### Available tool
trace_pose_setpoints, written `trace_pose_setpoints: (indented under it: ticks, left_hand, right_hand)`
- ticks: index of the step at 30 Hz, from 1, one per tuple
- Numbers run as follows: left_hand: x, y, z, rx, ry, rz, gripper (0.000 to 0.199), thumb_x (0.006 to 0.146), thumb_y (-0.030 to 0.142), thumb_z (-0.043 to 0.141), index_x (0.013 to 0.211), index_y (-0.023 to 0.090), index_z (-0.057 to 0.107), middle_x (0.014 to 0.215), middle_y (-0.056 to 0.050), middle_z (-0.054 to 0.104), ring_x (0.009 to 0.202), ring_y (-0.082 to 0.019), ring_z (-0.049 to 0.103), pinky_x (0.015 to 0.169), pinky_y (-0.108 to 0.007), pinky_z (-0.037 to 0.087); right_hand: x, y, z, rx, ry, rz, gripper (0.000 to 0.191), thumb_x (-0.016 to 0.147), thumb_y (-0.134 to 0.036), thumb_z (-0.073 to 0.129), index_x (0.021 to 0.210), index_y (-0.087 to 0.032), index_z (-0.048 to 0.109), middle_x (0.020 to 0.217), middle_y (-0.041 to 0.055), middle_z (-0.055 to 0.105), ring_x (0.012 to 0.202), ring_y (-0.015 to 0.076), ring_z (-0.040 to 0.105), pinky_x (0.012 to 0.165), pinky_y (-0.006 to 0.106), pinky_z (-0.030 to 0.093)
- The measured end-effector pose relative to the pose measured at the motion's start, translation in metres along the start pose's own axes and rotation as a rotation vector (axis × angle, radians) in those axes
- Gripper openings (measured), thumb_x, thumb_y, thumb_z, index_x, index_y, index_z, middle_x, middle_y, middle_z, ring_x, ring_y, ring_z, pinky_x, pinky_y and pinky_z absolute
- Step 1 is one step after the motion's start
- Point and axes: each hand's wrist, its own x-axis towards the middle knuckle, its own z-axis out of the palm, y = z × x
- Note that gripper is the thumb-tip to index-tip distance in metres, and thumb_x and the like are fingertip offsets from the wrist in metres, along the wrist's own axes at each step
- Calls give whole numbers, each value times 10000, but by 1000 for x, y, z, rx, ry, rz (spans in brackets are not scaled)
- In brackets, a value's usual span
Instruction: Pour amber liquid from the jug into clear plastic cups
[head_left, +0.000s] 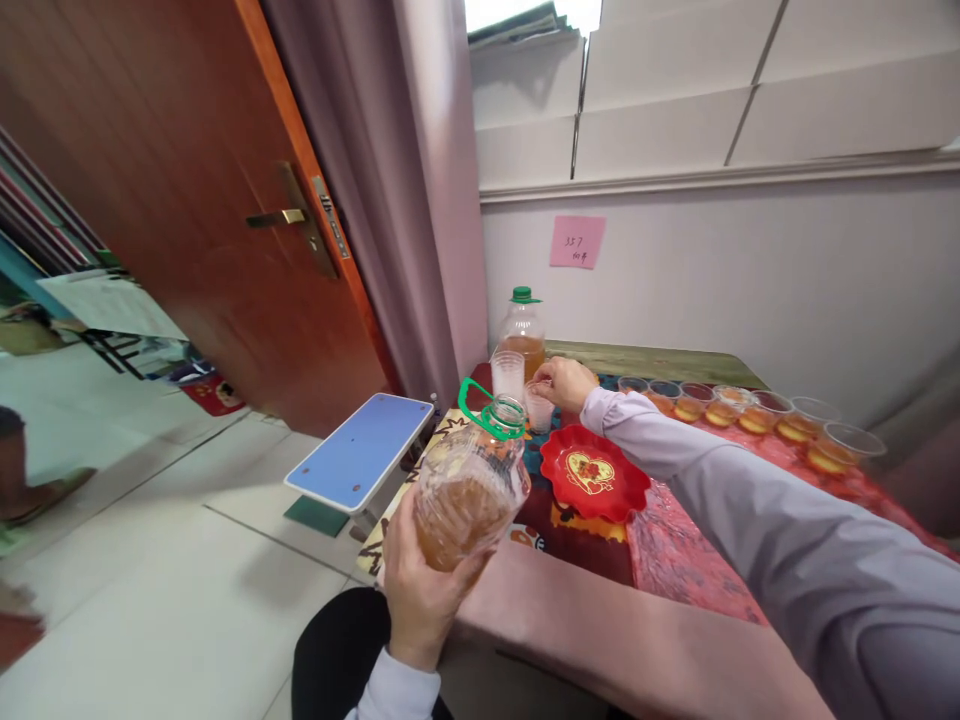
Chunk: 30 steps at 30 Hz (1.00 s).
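My left hand (pixel 424 580) is wrapped round the lower part of a clear plastic bottle (pixel 469 500) with amber liquid in it. The bottle tilts, its mouth uncapped, and a green ring handle sticks out at the neck. My right hand (pixel 568 385) reaches across the table and pinches the rim of a clear plastic cup (pixel 539 408) just behind the bottle's mouth. Beside that cup rises a stack of clear cups (pixel 508 376). Behind them stands a second bottle (pixel 523 330) with a green cap, partly full of amber liquid.
A red scalloped plate (pixel 594 472) lies on the patterned tablecloth (pixel 690 560). Several cups of amber liquid (pixel 757 415) line the table's back right. Left of the table is a small blue-topped stool (pixel 364 450). A wooden door (pixel 202 190) and a person's foot (pixel 52 495) are further left.
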Motion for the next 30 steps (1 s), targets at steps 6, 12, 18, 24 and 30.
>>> trace_pose_setpoints:
  ticks: [6,12,18,24,30]
  left_hand:
    - [-1,-2,-1,-27,12,20,1134,700,864,752,1539,148,490,1395,-228,673,1256,-396,686,1049,-540,576]
    - [1,1,0,-29,6,19,1133,690,862,763,1529,146,504,1381,-232,673,1242,-400,683,1057,-549,561]
    - [2,2,0,-60,-39,-27,1127,684,841,783,1537,165,487,1413,-221,655,1285,-403,659,1095,-563,539]
    - [4,4,0,-53,-37,-39,1141,651,843,803,1530,182,499,1407,-217,663,1292,-416,655,1104,-589,529]
    - [5,6,0,-21,-37,-26,1148,647,867,786,1512,165,507,1385,-221,667,1289,-412,661,1105,-573,536]
  right_hand:
    - [8,-1,8,-108,-92,-9,236,973,-346,693,1127,-221,819,1227,118,791,1127,277,741,912,311,540]
    - [4,5,34,-189,-224,-13,226,993,-215,627,1046,-184,844,1171,170,810,1083,296,766,900,353,561]
    - [7,17,41,-175,-212,29,215,978,-240,642,1017,-220,853,1074,124,833,1013,254,767,855,298,554]
    - [8,25,40,-108,-149,49,133,909,-229,718,912,-238,850,970,73,837,929,234,764,778,276,524]
    - [0,27,38,1,-37,43,204,977,-353,695,911,-235,849,896,40,831,810,187,730,698,255,487]
